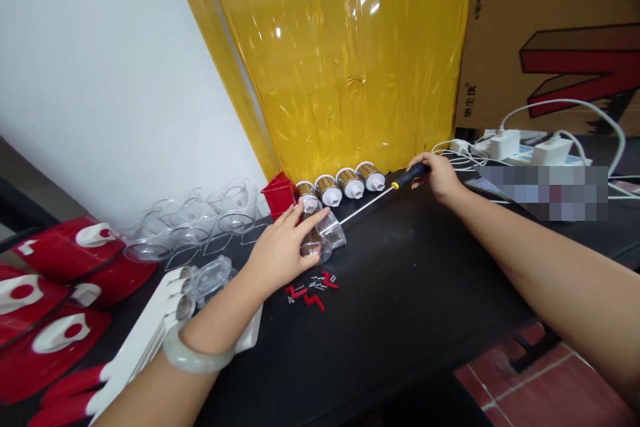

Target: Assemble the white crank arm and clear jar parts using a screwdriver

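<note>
My left hand (pixel 280 250) is closed around a clear plastic housing (pixel 336 230), its fingers spread over the top and side, which hides much of it. In my right hand (pixel 443 177) is the dark handle of a long screwdriver (pixel 367 205) with a yellow collar. The shaft slants down to the left, and its tip reaches the clear housing; whether it sits on a screw cannot be seen. Just in front of the housing lie small red plastic pieces (pixel 315 301) and several loose screws (pixel 317 283). Behind it stands a row of perforated metal drums (pixel 328 191) with white ends.
A red container (pixel 280 195) stands beside the drums. Clear plastic housings (pixel 190 223), red-and-white parts (pixel 75 257) and white parts with red handles (pixel 133 337) crowd the left. White chargers and cables (pixel 505 145) lie at right, before a cardboard box (pixel 550 27). Yellow film (pixel 350 60) hangs behind.
</note>
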Demonstrator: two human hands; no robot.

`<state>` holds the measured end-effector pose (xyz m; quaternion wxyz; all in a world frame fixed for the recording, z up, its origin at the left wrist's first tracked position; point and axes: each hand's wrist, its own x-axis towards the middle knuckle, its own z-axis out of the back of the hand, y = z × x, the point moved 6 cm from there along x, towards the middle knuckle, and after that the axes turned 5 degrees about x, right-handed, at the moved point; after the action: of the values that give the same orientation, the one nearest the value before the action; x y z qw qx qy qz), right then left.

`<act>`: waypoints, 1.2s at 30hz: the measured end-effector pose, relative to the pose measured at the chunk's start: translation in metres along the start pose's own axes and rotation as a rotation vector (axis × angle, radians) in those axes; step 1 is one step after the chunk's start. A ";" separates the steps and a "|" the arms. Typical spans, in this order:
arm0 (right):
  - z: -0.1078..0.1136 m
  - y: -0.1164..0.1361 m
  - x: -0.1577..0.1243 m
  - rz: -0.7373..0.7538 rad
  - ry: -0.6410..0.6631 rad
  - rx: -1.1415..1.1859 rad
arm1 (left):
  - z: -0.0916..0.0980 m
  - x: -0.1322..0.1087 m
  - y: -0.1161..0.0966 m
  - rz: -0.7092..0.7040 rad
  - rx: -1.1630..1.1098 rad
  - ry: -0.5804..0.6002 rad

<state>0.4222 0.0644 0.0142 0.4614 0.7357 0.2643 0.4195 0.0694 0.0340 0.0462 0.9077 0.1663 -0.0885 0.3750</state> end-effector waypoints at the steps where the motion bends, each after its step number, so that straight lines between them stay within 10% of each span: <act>1: 0.000 0.001 0.000 0.008 -0.006 -0.016 | -0.001 0.000 0.000 -0.003 0.002 0.000; 36: -0.003 0.002 -0.001 0.034 -0.063 -0.039 | -0.003 -0.001 0.000 -0.012 -0.001 -0.011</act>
<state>0.4188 0.0638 0.0165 0.4767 0.7439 0.2289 0.4087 0.0687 0.0348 0.0436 0.9095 0.1682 -0.0926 0.3687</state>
